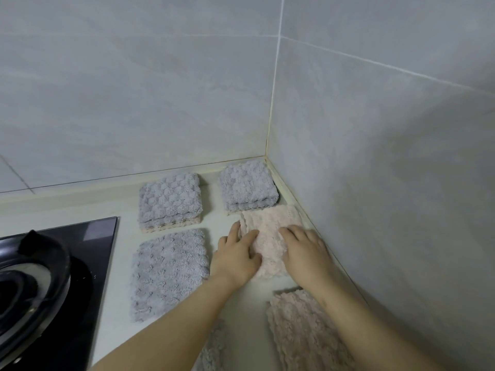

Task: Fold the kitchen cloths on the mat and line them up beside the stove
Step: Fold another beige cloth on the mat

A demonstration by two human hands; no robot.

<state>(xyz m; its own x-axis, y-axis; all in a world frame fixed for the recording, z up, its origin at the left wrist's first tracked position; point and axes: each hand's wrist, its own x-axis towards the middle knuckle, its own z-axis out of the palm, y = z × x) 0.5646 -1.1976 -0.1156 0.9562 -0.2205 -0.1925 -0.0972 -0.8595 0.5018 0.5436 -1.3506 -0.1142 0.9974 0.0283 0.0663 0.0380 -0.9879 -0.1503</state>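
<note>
A pale pink fluffy cloth [267, 236] lies folded on the white counter [120, 277] near the corner. My left hand [237, 257] presses flat on its left side and my right hand [305, 250] on its right side, fingers spread. Two grey folded cloths sit at the back: one [168, 200] left, one [246, 187] in the corner. A third grey folded cloth [168, 271] lies in front of the left one. Another pink cloth [300, 333] lies under my right forearm, and part of a grey cloth [211, 349] shows between my arms.
A black glass stove [88, 263] with a burner and pan support [29, 277] fills the left. Grey tiled walls meet at the corner [267, 145] behind the cloths; the right wall runs close along the counter edge.
</note>
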